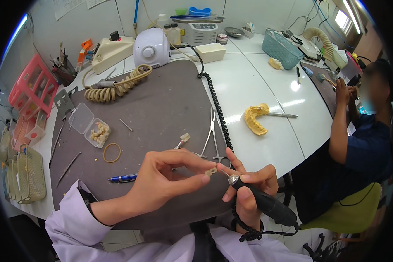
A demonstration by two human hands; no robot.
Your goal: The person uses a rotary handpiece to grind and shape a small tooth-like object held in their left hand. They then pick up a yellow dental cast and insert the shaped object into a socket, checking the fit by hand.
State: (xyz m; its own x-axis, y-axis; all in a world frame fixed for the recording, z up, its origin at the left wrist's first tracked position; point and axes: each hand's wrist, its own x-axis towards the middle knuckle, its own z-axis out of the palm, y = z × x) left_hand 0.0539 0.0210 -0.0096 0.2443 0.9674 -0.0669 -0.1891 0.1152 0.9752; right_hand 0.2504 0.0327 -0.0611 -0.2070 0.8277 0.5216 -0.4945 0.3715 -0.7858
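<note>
Between the thumb and fingertips of my left hand point(155, 177), a small cream dental crown piece point(211, 171) is pinched, with a hollow showing in it. My right hand point(253, 185) grips a black rotary handpiece point(273, 206) with a silver collar. Its thin bur points left and meets or nearly meets the crown piece; contact cannot be made out. Just beyond my left hand lies an instrument with a pale tooth-like piece point(185, 137) at its tip. Metal forceps point(211, 131) with ring handles lie behind my hands. A blue pen point(123, 178) is partly behind my left wrist.
On the grey mat sit an open clear box point(99, 134) of tooth pieces and a rubber band point(112, 153). A yellow dental cast point(254, 121) rests on the white table beyond a black coiled cord point(218, 105). At right, a co-worker point(358, 139) sits working.
</note>
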